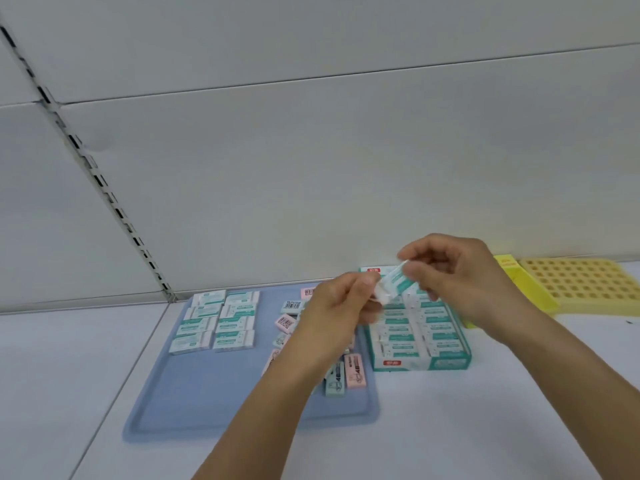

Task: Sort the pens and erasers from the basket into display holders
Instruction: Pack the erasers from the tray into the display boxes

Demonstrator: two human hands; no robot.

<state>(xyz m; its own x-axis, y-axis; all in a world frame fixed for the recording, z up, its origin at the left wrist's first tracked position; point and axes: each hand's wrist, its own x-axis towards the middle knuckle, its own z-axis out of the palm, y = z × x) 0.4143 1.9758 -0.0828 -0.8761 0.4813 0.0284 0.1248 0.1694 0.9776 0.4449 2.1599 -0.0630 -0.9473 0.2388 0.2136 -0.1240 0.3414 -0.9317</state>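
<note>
Both my hands hold one white eraser with a teal sleeve (394,283) in the air above the teal display box (420,364). My left hand (337,313) pinches its lower white end; my right hand (460,275) pinches its upper end. The box holds two rows of the same erasers. On the blue tray (194,389), several white-and-teal erasers (216,320) lie in two neat columns at the left. Loose pink and mint erasers (343,374) lie scattered in the tray's right part, partly hidden under my left arm.
A yellow holder with a grid of holes (585,282) stands at the back right by the wall. The white shelf (450,427) runs along a white back panel with a slotted upright (104,188) at the left.
</note>
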